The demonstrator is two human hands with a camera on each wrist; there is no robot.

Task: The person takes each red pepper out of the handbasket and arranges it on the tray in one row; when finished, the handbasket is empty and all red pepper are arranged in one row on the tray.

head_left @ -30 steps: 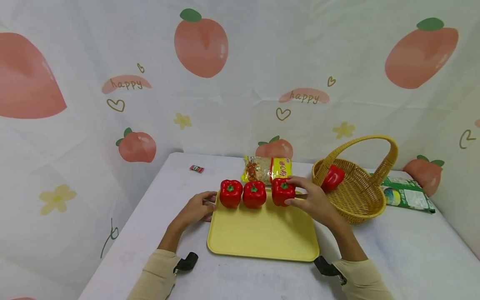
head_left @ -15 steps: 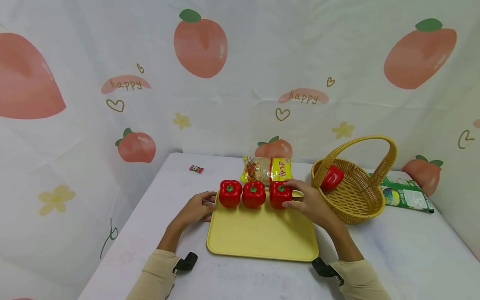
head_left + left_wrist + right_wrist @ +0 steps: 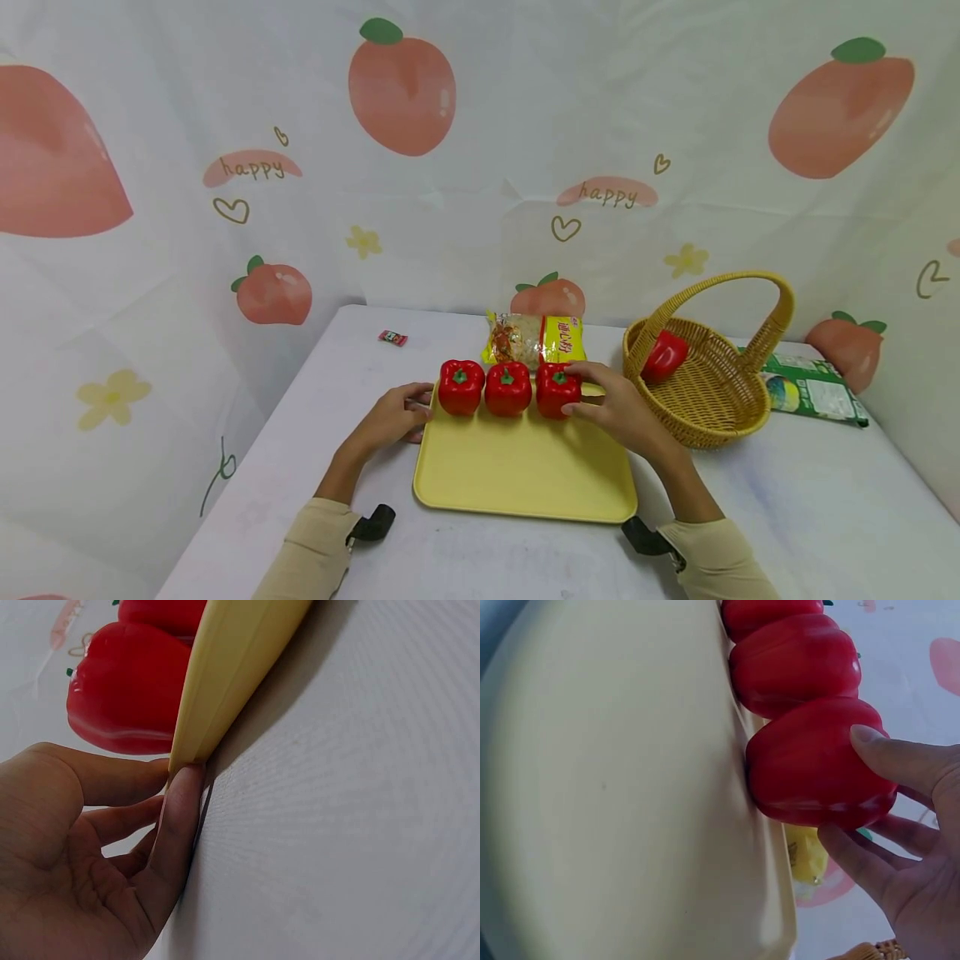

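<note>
Slid left: one pepper [image 3: 553, 392], pinched by right grip [image 3: 624, 407], while left grip [image 3: 388, 416] pinches tray edge [image 3: 214, 690].

The peppers [image 3: 507, 389] look glossy and plastic, the tray [image 3: 525, 467] smooth, the basket [image 3: 697, 432] rough

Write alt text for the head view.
A person's right hand grips the rightmost red pepper in a row of three along the far edge of a yellow tray, while the left hand holds its far left corner. A wicker basket holding another red pepper stands to the right; a yellow-labelled packet lies behind the tray.
</note>
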